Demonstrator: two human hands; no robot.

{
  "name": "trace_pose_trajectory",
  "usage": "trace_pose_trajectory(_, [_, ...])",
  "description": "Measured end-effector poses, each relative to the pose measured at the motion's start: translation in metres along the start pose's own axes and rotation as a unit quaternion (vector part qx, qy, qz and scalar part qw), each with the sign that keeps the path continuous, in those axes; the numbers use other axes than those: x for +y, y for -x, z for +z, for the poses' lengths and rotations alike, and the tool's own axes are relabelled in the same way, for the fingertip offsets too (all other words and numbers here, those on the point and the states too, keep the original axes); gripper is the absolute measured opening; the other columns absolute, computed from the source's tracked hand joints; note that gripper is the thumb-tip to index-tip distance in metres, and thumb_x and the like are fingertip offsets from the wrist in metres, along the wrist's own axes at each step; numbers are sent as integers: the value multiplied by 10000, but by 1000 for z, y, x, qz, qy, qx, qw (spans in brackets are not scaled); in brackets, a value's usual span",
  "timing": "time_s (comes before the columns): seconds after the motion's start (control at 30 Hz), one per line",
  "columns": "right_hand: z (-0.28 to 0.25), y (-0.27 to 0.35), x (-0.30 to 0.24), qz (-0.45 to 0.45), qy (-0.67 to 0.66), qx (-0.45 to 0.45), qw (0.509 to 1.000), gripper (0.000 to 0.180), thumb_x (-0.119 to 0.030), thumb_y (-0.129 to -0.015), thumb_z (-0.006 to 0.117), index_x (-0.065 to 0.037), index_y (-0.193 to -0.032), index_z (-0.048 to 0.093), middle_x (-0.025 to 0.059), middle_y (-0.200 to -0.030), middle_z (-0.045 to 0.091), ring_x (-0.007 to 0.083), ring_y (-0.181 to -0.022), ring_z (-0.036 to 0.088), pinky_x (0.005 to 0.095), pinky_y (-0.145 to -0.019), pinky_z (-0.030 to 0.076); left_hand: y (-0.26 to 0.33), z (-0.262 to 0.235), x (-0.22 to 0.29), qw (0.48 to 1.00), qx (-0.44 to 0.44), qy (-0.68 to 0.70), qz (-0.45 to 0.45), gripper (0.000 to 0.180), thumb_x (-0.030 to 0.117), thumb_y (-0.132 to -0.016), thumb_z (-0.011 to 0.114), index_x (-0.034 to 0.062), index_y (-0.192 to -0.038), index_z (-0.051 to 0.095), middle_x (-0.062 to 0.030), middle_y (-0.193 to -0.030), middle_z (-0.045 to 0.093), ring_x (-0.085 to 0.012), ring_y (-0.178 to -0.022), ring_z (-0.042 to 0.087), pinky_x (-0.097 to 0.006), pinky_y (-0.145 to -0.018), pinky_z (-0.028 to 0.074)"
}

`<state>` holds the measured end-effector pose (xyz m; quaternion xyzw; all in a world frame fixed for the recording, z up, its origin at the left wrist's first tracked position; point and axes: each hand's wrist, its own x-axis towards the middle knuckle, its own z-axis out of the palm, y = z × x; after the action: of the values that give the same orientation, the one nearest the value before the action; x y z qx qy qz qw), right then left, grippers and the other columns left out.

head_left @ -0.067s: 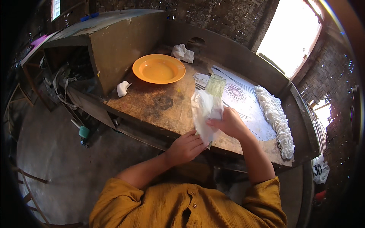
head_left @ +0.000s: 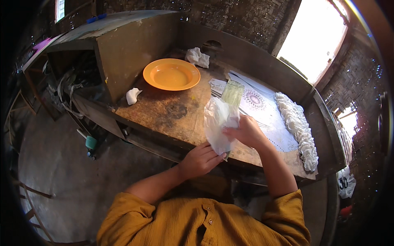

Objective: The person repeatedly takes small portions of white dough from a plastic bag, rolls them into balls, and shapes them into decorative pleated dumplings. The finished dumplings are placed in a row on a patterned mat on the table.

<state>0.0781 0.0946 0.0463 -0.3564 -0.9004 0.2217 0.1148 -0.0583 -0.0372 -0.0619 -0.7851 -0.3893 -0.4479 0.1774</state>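
A thin, translucent white sheet (head_left: 219, 123), paper or plastic, lies bunched between my hands near the bench's front edge. Under it runs a pale green, leaf-like strip (head_left: 232, 93), whose far end shows beyond the sheet and whose near tip sticks out by my left fingertips. My left hand (head_left: 201, 159) is closed at the sheet's lower end, fingers together. From the right, my right hand (head_left: 247, 132) grips the sheet's side, its thumb on top and slightly blurred. Its other fingers are partly hidden.
An orange plate (head_left: 171, 74) with some liquid stands on the wooden bench (head_left: 164, 117). A small white lump (head_left: 133, 96) and a crumpled white wad (head_left: 197, 57) sit beside it. On the right, a row of folded white pieces (head_left: 296, 130) borders a patterned white sheet (head_left: 262, 110).
The white sheet has spread slightly to the left and its lower part has shifted. My right thumb has moved a little; my left hand is almost where it was.
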Motion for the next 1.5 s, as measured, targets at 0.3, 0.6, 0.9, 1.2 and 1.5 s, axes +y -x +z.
trace_pose_trajectory(0.3, [10, -13, 6, 24, 146, -9, 989, 770, -454, -676, 742, 49, -1195, 477, 230, -1154, 560, 341, -1125, 512, 408, -919, 427, -1, 8, -9, 999, 41, 30, -21, 215, 102, -745, 678, 58, -956, 666, -60, -1014, 655, -202, -941, 630, -355, -879, 492])
trace_pose_trajectory(0.6, [14, -5, 14, -15, 157, 0, 988, 943, -500, -584, 800, 47, -1259, 432, 205, -1188, 523, 342, -1141, 464, 399, -973, 387, -3, 10, -13, 995, 52, 72, -42, 222, 107, -724, 717, 85, -942, 680, -37, -975, 671, -167, -902, 643, -311, -832, 516])
trace_pose_trajectory(0.9, [13, -55, 37, 77, 183, 91, 976, 969, -524, -553, 809, 58, -1230, 435, 207, -1130, 548, 346, -1082, 488, 410, -941, 392, 1, 9, -19, 999, 19, 39, -16, 202, 170, -805, 659, 106, -995, 678, -6, -1060, 660, -127, -990, 623, -270, -913, 477])
trace_pose_trajectory(1.2, [3, -119, 78, 71, 209, 126, 967, 765, -558, -636, 755, 14, -1061, 478, 181, -1044, 560, 320, -1032, 509, 411, -877, 422, 2, 13, -22, 999, 35, 24, 4, 204, 175, -788, 687, 117, -983, 676, -1, -1015, 676, -112, -919, 644, -245, -856, 508])
trace_pose_trajectory(1.5, [-14, -146, 66, 146, 179, 150, 961, 753, -570, -651, 742, -3, -1071, 480, 203, -1062, 592, 339, -1058, 544, 425, -864, 451, -2, 7, -17, 998, 30, 57, -25, 218, 139, -783, 686, 90, -995, 675, -24, -1029, 670, -135, -957, 638, -273, -888, 496])
